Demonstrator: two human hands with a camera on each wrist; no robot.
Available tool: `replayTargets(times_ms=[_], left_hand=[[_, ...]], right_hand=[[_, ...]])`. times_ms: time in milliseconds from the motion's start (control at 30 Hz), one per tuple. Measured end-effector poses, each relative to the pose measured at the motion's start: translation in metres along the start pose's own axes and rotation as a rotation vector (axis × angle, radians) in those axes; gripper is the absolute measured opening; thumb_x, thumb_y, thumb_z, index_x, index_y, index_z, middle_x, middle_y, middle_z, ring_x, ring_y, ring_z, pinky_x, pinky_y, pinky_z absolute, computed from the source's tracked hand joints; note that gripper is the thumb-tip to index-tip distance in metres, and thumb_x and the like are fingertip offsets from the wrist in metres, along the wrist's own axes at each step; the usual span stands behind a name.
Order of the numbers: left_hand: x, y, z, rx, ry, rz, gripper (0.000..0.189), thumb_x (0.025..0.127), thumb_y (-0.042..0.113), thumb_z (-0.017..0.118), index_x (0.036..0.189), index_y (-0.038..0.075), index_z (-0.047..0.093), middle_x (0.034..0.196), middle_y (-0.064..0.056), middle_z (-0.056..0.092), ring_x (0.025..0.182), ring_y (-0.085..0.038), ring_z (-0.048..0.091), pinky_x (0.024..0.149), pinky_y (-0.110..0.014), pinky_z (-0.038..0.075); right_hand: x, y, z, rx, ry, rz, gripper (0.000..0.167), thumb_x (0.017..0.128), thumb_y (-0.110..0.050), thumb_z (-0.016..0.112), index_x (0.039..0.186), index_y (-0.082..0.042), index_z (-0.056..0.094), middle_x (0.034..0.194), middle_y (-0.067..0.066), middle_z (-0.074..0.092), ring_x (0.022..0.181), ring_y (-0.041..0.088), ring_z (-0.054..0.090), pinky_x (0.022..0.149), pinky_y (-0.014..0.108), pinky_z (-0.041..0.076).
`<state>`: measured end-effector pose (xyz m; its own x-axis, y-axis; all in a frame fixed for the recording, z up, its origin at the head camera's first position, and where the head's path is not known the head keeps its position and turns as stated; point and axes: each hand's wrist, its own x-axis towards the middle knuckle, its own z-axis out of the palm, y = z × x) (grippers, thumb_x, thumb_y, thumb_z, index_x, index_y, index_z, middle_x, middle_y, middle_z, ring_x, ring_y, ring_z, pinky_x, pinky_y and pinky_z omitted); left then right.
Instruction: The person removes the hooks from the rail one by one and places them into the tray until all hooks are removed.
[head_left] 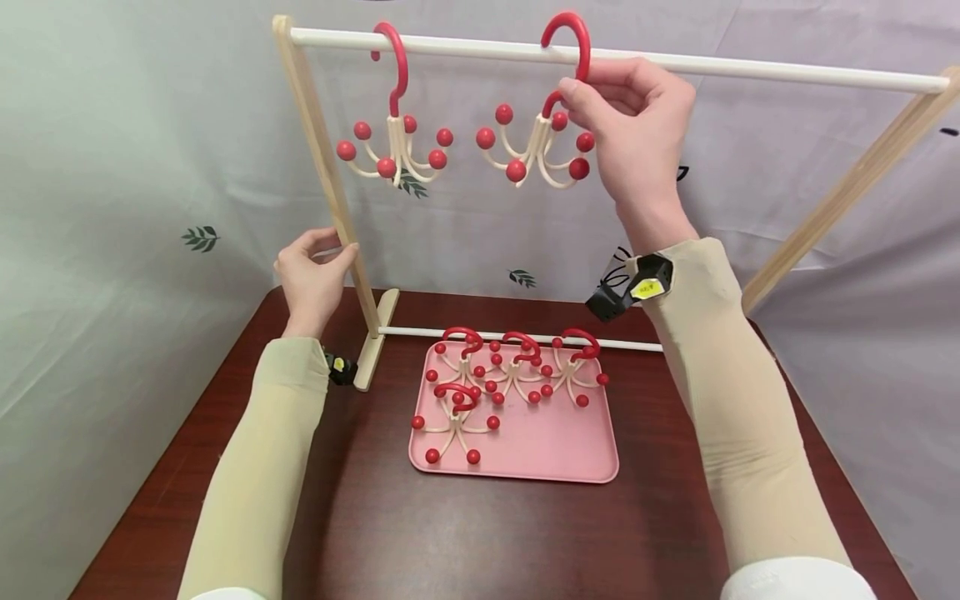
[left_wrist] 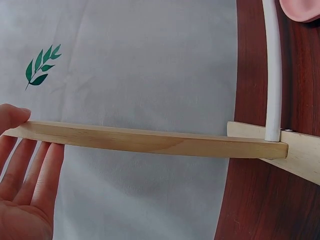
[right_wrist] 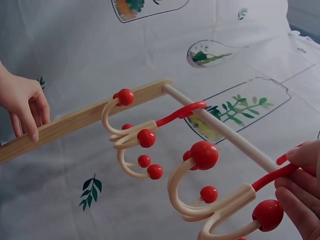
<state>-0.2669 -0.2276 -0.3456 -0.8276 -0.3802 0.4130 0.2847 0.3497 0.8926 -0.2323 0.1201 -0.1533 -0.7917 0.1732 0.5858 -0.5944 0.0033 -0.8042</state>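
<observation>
A wooden rack with a white top rail (head_left: 750, 71) stands on the dark table. Two red-hooked cream hangers with red ball tips hang from the rail. My right hand (head_left: 579, 96) pinches the red hook of the right hanger (head_left: 536, 150), which sits over the rail. The left hanger (head_left: 397, 146) hangs free. In the right wrist view my right hand (right_wrist: 302, 192) holds that hanger (right_wrist: 220, 200) by its hook, beside the other hanger (right_wrist: 135, 135). My left hand (head_left: 330, 250) grips the rack's left upright post (head_left: 330, 183), thumb on one side and fingers (left_wrist: 30, 170) on the other side of the post (left_wrist: 150, 142).
A pink tray (head_left: 555, 454) lies on the table under the rack, with several more hangers (head_left: 517, 371) in its far half. The rack's white lower rod (head_left: 630, 342) runs behind the tray. A printed cloth backdrop (head_left: 112, 167) closes off the back and sides.
</observation>
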Motion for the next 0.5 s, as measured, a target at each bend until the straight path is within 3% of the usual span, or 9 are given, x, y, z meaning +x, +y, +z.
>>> replayTargets(times_ms=[167, 500], left_hand=[[0.0, 0.0, 0.0, 0.004, -0.001, -0.001, 0.031, 0.087, 0.022, 0.083, 0.116, 0.011, 0.077, 0.108, -0.008, 0.075, 0.094, -0.019, 0.074, 0.079, -0.026, 0.059], [0.0, 0.003, -0.001, 0.026, 0.0, 0.012, 0.029, 0.088, 0.022, 0.082, 0.114, 0.009, 0.077, 0.106, -0.009, 0.075, 0.092, -0.017, 0.074, 0.08, -0.028, 0.059]], right_hand=[[-0.006, 0.0, -0.005, -0.02, -0.02, -0.019, 0.016, 0.085, -0.007, 0.084, 0.1, -0.004, 0.079, 0.096, 0.014, 0.074, 0.091, 0.026, 0.071, 0.083, 0.028, 0.057], [-0.012, 0.012, -0.017, -0.022, -0.023, -0.025, 0.018, 0.083, -0.007, 0.086, 0.099, -0.003, 0.079, 0.094, 0.013, 0.076, 0.087, 0.026, 0.071, 0.077, 0.027, 0.055]])
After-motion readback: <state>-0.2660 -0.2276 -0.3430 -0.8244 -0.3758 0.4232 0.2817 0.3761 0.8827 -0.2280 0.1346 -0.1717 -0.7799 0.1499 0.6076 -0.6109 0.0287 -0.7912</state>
